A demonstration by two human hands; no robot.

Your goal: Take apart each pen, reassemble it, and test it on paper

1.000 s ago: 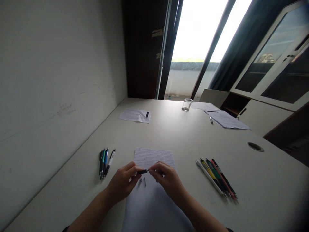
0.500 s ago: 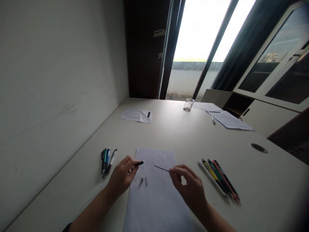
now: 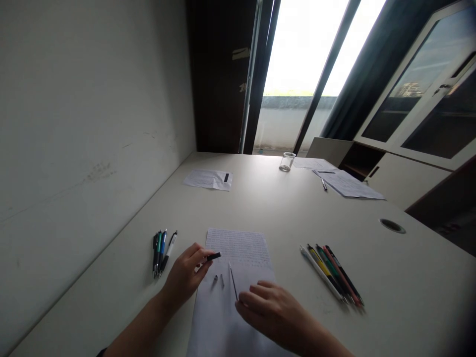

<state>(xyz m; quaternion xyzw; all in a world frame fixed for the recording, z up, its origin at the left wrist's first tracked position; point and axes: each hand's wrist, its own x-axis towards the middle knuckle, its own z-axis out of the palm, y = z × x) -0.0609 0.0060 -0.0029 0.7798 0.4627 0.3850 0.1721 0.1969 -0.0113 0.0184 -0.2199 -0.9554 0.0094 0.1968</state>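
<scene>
My left hand (image 3: 188,272) is closed on a black pen barrel (image 3: 213,256), its end sticking out past the fingertips over the paper. Between the thumb and fingers of my right hand (image 3: 266,307) is a thin pen refill (image 3: 233,281), its pale tip directed away from me. Both hands are over a handwritten sheet of paper (image 3: 241,243). On the sheet between them lie a small pen tip piece (image 3: 215,279) and a thin spring (image 3: 222,281), apart from each other.
Several pens (image 3: 160,250) lie left of the sheet, and several more pens (image 3: 334,272) lie to the right. Farther back are a glass (image 3: 287,161), a folded paper (image 3: 208,179), a paper stack (image 3: 353,184) with a pen (image 3: 324,184), and a round desk hole (image 3: 392,226).
My right hand has moved down and left, turning the refill from nearly level to pointing away from me. My left hand has barely moved; the view has shifted slightly.
</scene>
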